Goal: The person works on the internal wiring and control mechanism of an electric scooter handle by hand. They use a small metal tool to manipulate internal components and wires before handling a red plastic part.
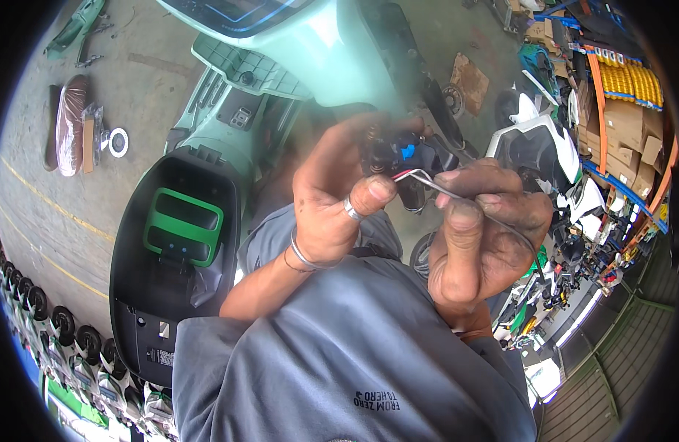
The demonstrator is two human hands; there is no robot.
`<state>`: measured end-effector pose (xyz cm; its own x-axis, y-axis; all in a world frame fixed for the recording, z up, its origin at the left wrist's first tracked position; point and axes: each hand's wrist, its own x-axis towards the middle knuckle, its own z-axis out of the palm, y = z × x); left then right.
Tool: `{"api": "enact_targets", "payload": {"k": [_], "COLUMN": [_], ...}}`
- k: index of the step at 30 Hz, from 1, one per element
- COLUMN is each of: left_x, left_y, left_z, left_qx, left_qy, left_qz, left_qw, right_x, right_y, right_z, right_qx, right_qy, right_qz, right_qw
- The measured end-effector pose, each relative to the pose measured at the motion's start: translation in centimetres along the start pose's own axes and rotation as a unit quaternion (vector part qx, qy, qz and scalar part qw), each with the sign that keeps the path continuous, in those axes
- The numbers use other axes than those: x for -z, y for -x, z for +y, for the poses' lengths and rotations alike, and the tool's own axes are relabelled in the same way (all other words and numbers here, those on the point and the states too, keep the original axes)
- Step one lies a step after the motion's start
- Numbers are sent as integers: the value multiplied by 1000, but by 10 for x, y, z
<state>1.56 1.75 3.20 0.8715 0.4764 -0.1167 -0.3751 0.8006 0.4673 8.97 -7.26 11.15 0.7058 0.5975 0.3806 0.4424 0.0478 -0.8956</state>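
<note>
Two hands (328, 210) (494, 239), grey cable (432, 183) slanting down-right, bent end pointing left.

Scooter (339, 62) left of the cable (430, 183), shelving (596, 96) (boxes (625, 125) on it) far right.

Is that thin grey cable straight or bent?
Bent: the thin grey cable makes a sharp kink between the left hand and the right hand.

Head fisheye facing down, seemingly near hands (500, 247).
</note>
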Motion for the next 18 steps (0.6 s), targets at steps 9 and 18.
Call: {"api": "enact_targets", "payload": {"k": [9, 18], "left_x": [3, 5], "left_y": [-2, -2], "left_z": [-1, 6], "left_qx": [9, 30], "left_qy": [17, -5], "left_qz": [11, -9], "left_qw": [1000, 999], "right_x": [12, 12], "right_y": [-13, -19], "right_z": [2, 2], "right_qx": [-13, -66], "right_qy": [9, -75], "right_qz": [-71, 7], "right_qw": [997, 995]}}
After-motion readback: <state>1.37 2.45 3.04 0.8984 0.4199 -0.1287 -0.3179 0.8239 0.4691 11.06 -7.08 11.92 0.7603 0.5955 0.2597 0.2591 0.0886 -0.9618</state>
